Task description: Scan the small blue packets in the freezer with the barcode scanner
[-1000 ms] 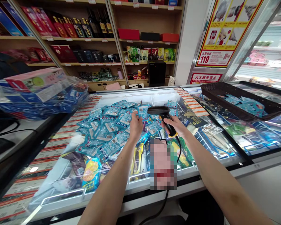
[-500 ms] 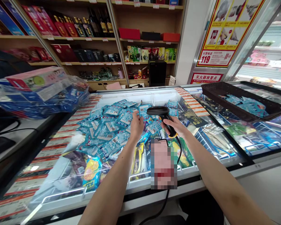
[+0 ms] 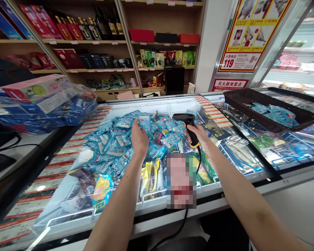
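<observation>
Near the centre of the frame, the left hand [image 3: 140, 141] pinches a blue packet [image 3: 144, 122] at the edge of the packet pile [image 3: 112, 148], which fills the area left of centre. Right of centre, the right hand [image 3: 200, 136] has its fingers wrapped around the handle of a black scanner [image 3: 184, 117], its head apart from the packet. A dark basket [image 3: 305, 116] at the right holds similar packets.
</observation>
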`<state>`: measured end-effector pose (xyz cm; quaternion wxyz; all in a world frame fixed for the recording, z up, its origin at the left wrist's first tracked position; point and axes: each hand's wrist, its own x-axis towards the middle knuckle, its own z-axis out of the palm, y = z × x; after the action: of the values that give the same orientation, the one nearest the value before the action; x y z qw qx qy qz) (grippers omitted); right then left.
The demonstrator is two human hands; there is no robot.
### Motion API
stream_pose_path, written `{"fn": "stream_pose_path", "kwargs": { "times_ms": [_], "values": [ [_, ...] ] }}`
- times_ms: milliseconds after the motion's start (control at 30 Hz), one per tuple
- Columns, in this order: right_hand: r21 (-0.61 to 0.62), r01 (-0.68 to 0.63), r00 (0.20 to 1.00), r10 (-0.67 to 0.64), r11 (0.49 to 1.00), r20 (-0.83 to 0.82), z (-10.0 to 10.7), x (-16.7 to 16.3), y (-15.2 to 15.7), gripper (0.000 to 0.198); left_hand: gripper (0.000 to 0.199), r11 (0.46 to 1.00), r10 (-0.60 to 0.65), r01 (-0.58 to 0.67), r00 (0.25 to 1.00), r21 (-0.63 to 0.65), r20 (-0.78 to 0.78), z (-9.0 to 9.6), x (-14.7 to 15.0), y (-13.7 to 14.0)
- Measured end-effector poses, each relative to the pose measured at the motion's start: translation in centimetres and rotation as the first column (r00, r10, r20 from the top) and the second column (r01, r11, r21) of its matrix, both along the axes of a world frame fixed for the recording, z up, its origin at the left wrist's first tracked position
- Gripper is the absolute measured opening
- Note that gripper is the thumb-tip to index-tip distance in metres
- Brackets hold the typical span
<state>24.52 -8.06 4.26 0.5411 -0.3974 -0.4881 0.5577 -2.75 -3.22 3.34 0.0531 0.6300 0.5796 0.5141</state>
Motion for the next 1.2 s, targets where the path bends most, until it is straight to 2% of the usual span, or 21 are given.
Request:
{"fn": "stream_pose_path", "kwargs": {
  "times_ms": [133, 200, 233, 300, 400, 500, 633, 733, 833, 1000, 1100, 1200],
  "values": [
    [-0.051, 0.01, 0.999, -0.012, 0.999, -0.043, -0.1, 0.7, 0.4, 0.041, 0.054, 0.995, 0.094, -0.085, 0.978, 0.059, -0.186, 0.3, -0.3, -0.7],
    [-0.052, 0.018, 0.997, -0.022, 0.998, -0.069, -0.3, 1.0, 0.6, 0.041, 0.049, 0.99, 0.129, -0.108, 0.951, 0.09, -0.282, 0.4, 0.2, -1.1],
    [-0.05, 0.024, 0.997, -0.028, 0.998, -0.077, -0.4, 1.0, 0.8, 0.041, 0.043, 0.994, 0.098, -0.073, 0.938, 0.085, -0.333, 0.5, 0.7, -1.3],
    [-0.045, 0.036, 0.996, -0.039, 0.998, -0.078, -0.6, 1.1, 0.9, 0.041, 0.031, 0.998, -0.053, 0.066, 0.9, 0.016, -0.433, 0.4, 1.8, -1.6],
    [-0.047, 0.042, 0.998, -0.045, 0.998, -0.053, -0.6, 1.1, 0.8, 0.042, 0.033, 0.95, -0.313, 0.268, 0.802, -0.162, -0.509, -0.2, 3.6, -2.0],
    [-0.046, 0.045, 0.999, -0.047, 0.998, -0.023, -0.4, 1.1, 0.6, 0.041, 0.041, 0.928, -0.372, 0.297, 0.754, -0.225, -0.542, -0.9, 4.7, -2.4],
    [-0.048, 0.036, 0.999, -0.037, 0.998, -0.012, -0.2, 1.1, 0.6, 0.038, 0.05, 0.916, -0.401, 0.31, 0.739, -0.255, -0.541, -1.2, 4.8, -2.5],
    [-0.041, 0.024, 1.0, -0.024, 0.999, -0.005, -0.1, 1.0, 0.6, 0.036, 0.058, 0.903, -0.417, 0.291, 0.773, -0.318, -0.479, -1.1, 4.6, -2.1],
    [-0.042, 0.01, 1.0, -0.009, 0.999, 0.024, -0.1, 0.9, 0.5, 0.037, 0.056, 0.898, -0.393, 0.275, 0.852, -0.344, -0.346, -0.8, 4.4, -1.7],
    [-0.04, 0.012, 0.999, -0.011, 0.999, 0.03, -0.2, 0.7, 0.3, 0.038, 0.031, 0.948, -0.277, 0.26, 0.958, -0.185, -0.073, -0.1, 3.6, -1.3],
    [-0.026, -0.02, 0.999, 0.02, 0.999, 0.028, -0.2, 0.6, 0.3, 0.04, 0.029, 0.957, -0.247, 0.261, 0.961, -0.125, 0.121, -0.1, 3.0, -1.1],
    [-0.003, -0.063, 0.998, 0.063, 0.998, 0.03, 0.0, 0.6, 0.1, 0.042, 0.035, 0.968, -0.198, 0.232, 0.938, -0.093, 0.284, -0.7, 2.6, -0.6]
  ]
}}
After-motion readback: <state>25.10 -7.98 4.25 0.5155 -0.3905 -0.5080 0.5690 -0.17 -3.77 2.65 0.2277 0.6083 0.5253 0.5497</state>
